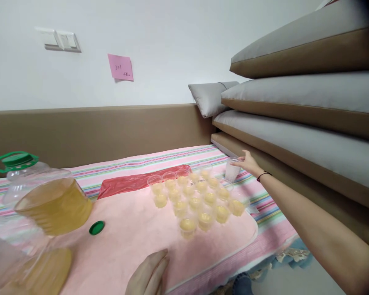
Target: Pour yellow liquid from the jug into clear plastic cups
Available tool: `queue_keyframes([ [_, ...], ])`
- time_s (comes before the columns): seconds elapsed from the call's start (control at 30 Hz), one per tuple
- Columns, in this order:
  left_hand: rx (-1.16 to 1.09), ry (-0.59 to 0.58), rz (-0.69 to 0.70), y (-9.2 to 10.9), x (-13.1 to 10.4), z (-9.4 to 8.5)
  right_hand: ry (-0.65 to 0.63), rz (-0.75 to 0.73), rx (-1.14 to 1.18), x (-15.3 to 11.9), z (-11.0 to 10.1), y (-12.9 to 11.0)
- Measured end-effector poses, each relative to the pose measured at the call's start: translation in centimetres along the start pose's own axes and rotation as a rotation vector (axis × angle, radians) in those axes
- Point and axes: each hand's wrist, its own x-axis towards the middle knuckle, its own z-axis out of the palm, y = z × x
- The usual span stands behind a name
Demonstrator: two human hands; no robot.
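My right hand [250, 164] stretches out at the right, its fingertips at the rim of an upright stack of clear plastic cups [232, 171]. Its fingers are apart, not wrapped round the stack. At the bottom middle, my left hand [150, 272] is low over the pink mat [126, 229], its fingers extended side by side; I see nothing in it. Between the hands stand several clear cups of pale yellow liquid [205, 219] in close rows. Empty-looking cup space shows above the liquid in each.
Large clear jugs of yellow liquid [60, 209] stand at the left, beside a clear bottle with a green cap [18, 160]. A loose green lid [96, 228] and a red plastic bag [135, 181] lie nearby. Stacked grey-brown cushions [295, 94] rise at the right.
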Motion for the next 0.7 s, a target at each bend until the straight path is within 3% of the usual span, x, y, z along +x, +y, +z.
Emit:
queue_keyframes([
  [0.23,-0.016,0.022,-0.015,0.1,0.1,0.2,0.051,-0.044,0.022,-0.2,-0.8,-0.7],
  [0.37,-0.039,0.026,-0.037,0.3,0.1,0.2,0.083,-0.122,0.019,-0.2,-2.4,-3.0],
  [0.53,-0.046,0.054,-0.044,0.8,0.5,0.2,0.057,-0.315,0.040,-2.2,-4.6,-9.5],
  [0.7,-0.142,-0.034,-0.087,1.9,0.6,0.2,-0.136,-0.597,0.131,-8.0,-4.4,-17.3],
])
